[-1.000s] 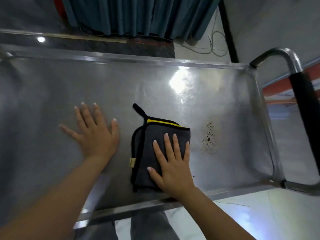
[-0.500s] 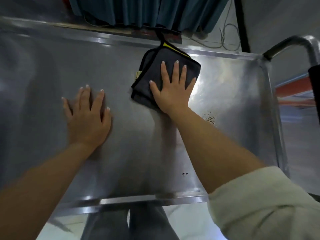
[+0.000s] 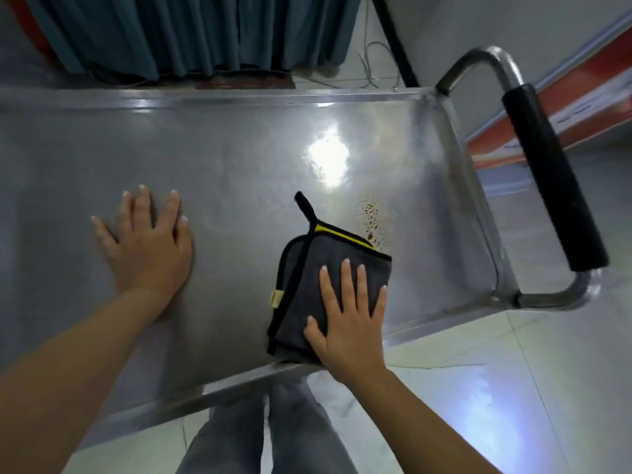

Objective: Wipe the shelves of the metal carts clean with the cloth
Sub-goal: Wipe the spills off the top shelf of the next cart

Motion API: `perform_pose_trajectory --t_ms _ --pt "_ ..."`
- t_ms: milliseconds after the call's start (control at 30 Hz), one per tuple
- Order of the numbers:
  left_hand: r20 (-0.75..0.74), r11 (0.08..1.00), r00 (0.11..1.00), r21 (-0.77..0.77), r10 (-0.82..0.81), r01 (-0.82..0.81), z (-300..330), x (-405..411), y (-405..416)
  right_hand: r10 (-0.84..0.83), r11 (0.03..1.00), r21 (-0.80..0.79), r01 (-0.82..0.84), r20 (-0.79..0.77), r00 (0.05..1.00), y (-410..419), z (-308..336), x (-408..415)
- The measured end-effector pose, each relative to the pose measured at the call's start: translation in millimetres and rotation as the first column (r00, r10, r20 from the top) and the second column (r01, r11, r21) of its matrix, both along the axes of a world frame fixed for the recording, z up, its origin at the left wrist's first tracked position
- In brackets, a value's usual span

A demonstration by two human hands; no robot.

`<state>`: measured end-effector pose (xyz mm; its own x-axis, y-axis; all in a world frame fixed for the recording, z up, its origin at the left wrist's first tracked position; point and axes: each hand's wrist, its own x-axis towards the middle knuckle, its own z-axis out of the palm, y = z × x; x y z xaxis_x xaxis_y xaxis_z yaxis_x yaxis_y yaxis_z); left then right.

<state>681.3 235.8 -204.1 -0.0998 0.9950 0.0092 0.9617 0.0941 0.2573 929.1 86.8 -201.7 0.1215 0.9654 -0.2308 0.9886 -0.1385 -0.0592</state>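
Right hand (image 3: 349, 323): fingers straight, spread, pressing folded grey cloth (image 3: 307, 295) flat at near edge of cart shelf (image 3: 239, 159). Left hand (image 3: 150, 244): fingers straight, splayed on bare shelf, left. Brown specks (image 3: 372, 217) just beyond cloth.

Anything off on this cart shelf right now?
Yes: a patch of reddish-brown specks sits on the shiny metal cart shelf, just beyond the far right corner of the folded grey cloth with black and yellow trim under the right hand. The cloth hasn't covered it.
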Motion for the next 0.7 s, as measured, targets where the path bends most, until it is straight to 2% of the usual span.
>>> perform_pose_trajectory --t_ms 133,200,267,333,400,500,600,700 --pt "-0.005 0.991 0.995 -0.091 -0.103 0.103 6 6 4 -0.077 0.995 -0.053 0.079 0.031 0.997 -6 5 23" --pt "-0.01 0.971 0.978 -0.12 -0.21 0.207 8 21 4 -0.219 0.974 -0.059 0.22 0.026 0.975 9 3 15" --pt "-0.025 0.958 0.969 -0.164 -0.244 0.237 9 47 1 -0.379 0.923 -0.064 0.379 0.001 0.925 25 -1 0" --pt "-0.017 0.955 0.97 -0.181 -0.242 0.235 9 77 -1 -0.427 0.903 -0.059 0.425 -0.01 0.904 32 -4 -10" --pt "-0.03 0.953 0.968 -0.188 -0.247 0.238 5 102 -6 -0.319 0.947 -0.039 0.319 0.001 0.948 31 -4 1" --pt "-0.017 0.97 0.983 -0.166 -0.182 0.177 -4 122 -14 0.01 0.999 0.046 -0.009 -0.022 1.0 30 -3 48" --pt "-0.005 0.991 0.993 -0.07 -0.115 0.115 -16 126 -21 0.327 0.939 0.127 -0.319 -0.05 0.944 45 -5 101" --pt "-0.027 0.994 0.994 -0.022 -0.109 0.108 -22 127 -21 0.521 0.845 0.167 -0.509 -0.036 0.853 77 -10 138"
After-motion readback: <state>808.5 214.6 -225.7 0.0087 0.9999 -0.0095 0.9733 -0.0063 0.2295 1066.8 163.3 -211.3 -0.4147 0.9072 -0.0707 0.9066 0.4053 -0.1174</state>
